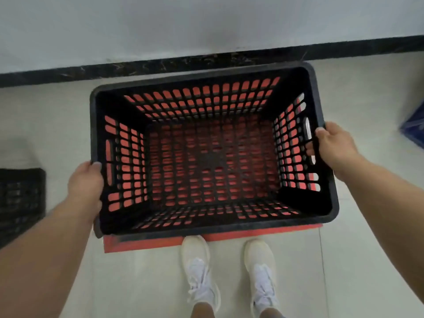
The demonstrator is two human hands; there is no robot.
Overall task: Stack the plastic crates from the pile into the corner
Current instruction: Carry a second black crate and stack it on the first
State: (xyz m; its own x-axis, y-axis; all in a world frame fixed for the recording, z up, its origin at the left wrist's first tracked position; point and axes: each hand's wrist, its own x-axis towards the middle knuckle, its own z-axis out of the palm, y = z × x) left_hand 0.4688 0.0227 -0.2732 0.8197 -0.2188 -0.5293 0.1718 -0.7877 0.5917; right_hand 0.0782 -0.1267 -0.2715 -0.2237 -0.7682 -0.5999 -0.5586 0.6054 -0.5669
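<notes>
A black slotted plastic crate (206, 79) fills the middle of the view, open side up, held over a red crate (146, 244) whose rim shows below its near edge and whose colour shows through the slots. My left hand (85, 182) grips the black crate's left rim. My right hand (332, 145) grips its right side at the handle slot. Whether the black crate rests in the red one or hangs just above it, I cannot tell.
A white wall with a dark skirting strip (68, 74) runs just behind the crates. Another black crate (20, 198) stands on the floor at the left edge. A blue object (415, 127) sits at the right edge. My white shoes (199, 267) stand close to the red crate.
</notes>
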